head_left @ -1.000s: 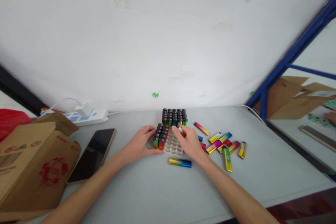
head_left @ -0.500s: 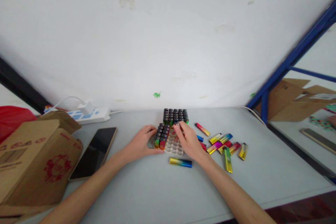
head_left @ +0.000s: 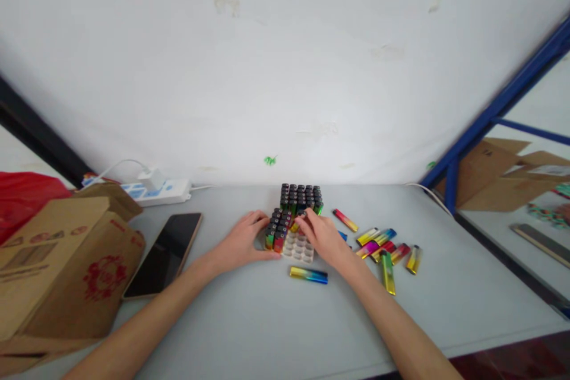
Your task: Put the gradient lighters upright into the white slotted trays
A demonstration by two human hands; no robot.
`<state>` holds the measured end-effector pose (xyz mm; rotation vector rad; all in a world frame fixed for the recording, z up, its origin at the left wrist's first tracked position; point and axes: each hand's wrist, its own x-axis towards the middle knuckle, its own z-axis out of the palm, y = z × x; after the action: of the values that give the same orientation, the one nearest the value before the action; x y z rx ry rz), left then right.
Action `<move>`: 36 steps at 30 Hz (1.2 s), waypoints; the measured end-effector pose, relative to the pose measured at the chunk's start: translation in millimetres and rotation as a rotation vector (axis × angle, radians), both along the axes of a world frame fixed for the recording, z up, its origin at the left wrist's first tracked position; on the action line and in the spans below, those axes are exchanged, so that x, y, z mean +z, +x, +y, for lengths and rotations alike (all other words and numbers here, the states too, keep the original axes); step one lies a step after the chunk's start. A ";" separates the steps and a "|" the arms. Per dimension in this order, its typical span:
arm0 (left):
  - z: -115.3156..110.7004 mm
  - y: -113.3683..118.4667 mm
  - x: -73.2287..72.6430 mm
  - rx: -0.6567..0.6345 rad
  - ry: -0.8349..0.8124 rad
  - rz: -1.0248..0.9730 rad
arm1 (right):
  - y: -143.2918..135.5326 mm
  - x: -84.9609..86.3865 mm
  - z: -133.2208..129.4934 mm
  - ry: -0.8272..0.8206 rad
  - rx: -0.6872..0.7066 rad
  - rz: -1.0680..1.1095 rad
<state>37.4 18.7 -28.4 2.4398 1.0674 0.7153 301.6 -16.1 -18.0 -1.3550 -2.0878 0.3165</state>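
Note:
A pale tray with round-edged cells (head_left: pixel 299 247) lies in the middle of the table. Upright lighters with black tops (head_left: pixel 278 227) fill its left columns. My left hand (head_left: pixel 247 237) grips the tray's left side, thumb at the front corner and fingers curled behind. My right hand (head_left: pixel 324 238) is closed over the tray's right back part, its fingertips pinching a lighter (head_left: pixel 295 224) whose body is partly hidden. Directly behind stands a block of several upright lighters (head_left: pixel 301 195). A yellow-and-blue lighter (head_left: pixel 309 275) lies flat in front of the tray.
Loose coloured lighters (head_left: pixel 378 244) lie scattered to the right, with a green one (head_left: pixel 387 273) nearest me. At left are a phone (head_left: pixel 162 255), a cardboard box (head_left: pixel 80 267) and a power strip (head_left: pixel 169 192). A white wall (head_left: pixel 285 71) rises behind the table; a blue frame (head_left: pixel 490 107) stands at right.
My right hand has shifted slightly back, and the lighter in its fingers now sits further toward the back of the tray. My left hand keeps its hold. The view has shifted a little.

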 end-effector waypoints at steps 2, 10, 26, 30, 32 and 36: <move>0.1 0.2 -0.1 0.000 -0.003 0.002 | 0.4 0.9 1.4 0.017 0.011 -0.104; -0.1 1.2 2.2 0.010 -0.020 0.007 | -4.3 8.4 -8.7 -0.002 0.012 -0.237; 3.0 -0.5 -0.7 0.014 -0.040 -0.017 | 162.6 38.6 -85.5 -0.105 -0.115 -0.146; 4.4 -0.8 -2.3 0.009 -0.031 -0.014 | 166.5 31.0 -91.5 -0.091 -0.087 -0.156; 4.4 -0.7 -1.9 0.012 -0.025 -0.012 | 154.8 26.9 -86.6 -0.091 -0.061 -0.157; 3.6 -0.6 -0.2 0.015 -0.024 -0.005 | 125.4 20.2 -75.4 -0.067 -0.050 -0.245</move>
<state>36.8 22.2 -28.6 2.4113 1.0867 0.7090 427.0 -91.4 2.2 -1.5501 -2.2549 0.2097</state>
